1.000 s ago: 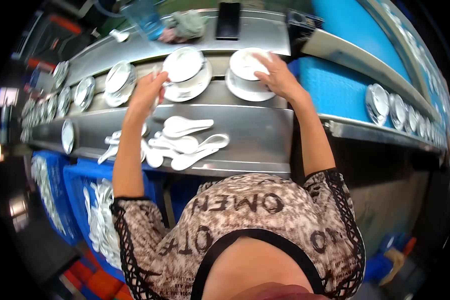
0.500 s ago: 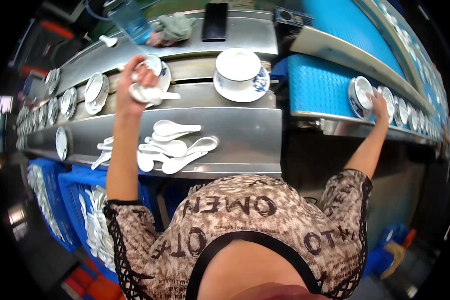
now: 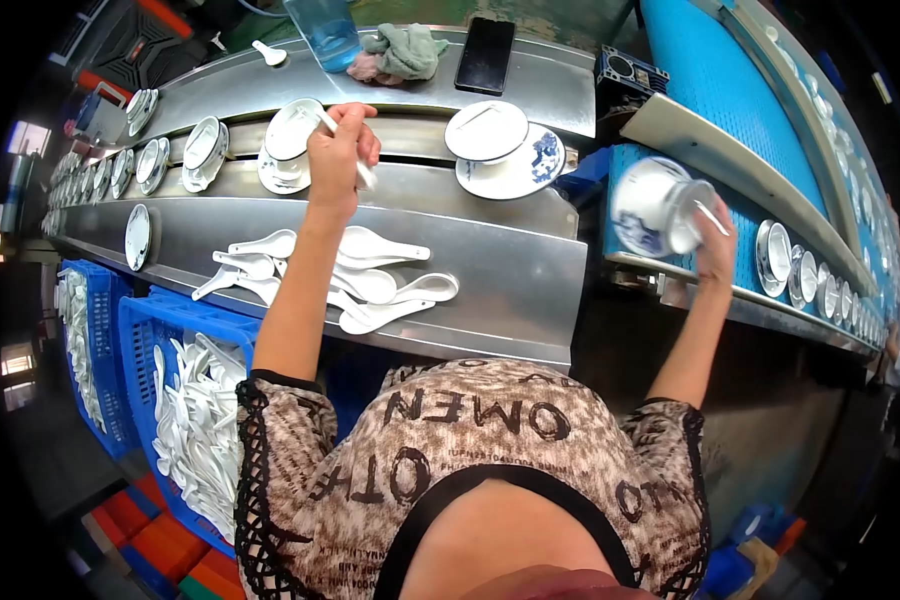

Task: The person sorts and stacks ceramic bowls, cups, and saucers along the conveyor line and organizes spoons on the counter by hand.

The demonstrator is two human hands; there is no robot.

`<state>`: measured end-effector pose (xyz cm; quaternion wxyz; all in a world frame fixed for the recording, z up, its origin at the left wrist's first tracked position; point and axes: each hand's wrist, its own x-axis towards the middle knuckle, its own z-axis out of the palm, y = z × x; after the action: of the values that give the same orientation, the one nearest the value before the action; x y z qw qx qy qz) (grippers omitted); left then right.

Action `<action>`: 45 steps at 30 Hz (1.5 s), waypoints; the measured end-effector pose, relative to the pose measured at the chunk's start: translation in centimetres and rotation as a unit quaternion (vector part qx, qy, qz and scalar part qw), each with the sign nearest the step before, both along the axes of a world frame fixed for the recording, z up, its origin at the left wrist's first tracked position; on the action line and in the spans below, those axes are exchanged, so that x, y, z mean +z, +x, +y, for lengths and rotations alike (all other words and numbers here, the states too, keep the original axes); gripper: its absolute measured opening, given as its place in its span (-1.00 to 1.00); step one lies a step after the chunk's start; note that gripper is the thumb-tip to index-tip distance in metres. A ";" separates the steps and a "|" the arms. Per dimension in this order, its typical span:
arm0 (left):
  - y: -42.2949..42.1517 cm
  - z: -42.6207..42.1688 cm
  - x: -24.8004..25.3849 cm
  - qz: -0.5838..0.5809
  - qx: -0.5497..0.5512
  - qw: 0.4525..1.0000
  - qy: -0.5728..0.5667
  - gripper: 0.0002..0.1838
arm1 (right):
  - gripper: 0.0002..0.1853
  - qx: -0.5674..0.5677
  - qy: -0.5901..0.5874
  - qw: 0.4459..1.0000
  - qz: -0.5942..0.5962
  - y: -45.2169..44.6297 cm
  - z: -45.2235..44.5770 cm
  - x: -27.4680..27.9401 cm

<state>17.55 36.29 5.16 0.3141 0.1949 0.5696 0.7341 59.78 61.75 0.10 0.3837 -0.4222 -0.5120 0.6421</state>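
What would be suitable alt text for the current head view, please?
A person's right hand holds a blurred bowl and plate over a blue surface, while the left hand grips at least one spoon. Loose spoons lie on the metal counter; a crate below holds more.

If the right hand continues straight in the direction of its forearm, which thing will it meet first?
Probably the pale board along the blue belt. The right hand might pass over it, though; depth is unclear here.
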 end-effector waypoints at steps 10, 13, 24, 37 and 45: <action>2.0 1.5 -3.3 0.224 0.004 0.973 -0.058 -0.84 | -0.59 0.103 -0.008 0.993 -0.053 -19.3 -5.7 -3.5; 2.0 2.0 -5.0 0.409 0.050 0.909 -0.065 -0.89 | -0.58 0.108 0.085 0.974 -0.178 -21.9 -6.1 -4.7; -1.7 -0.2 -5.1 0.452 0.117 0.871 -0.152 -0.80 | -0.51 0.292 0.440 0.789 -0.313 -20.5 -9.0 -1.2; -4.2 -3.3 -2.6 0.229 -0.038 0.922 -0.309 -0.66 | -0.59 -0.151 0.150 0.625 -0.751 25.2 14.4 -8.4; -3.2 -0.4 -4.1 0.214 -0.040 0.919 -0.330 -0.59 | -0.50 -0.185 -0.032 0.912 -0.365 17.1 10.7 -5.1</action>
<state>14.40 35.87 1.01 0.2605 0.2553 0.8247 0.4323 76.91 72.40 -5.03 0.2682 -0.7264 -0.5081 0.3772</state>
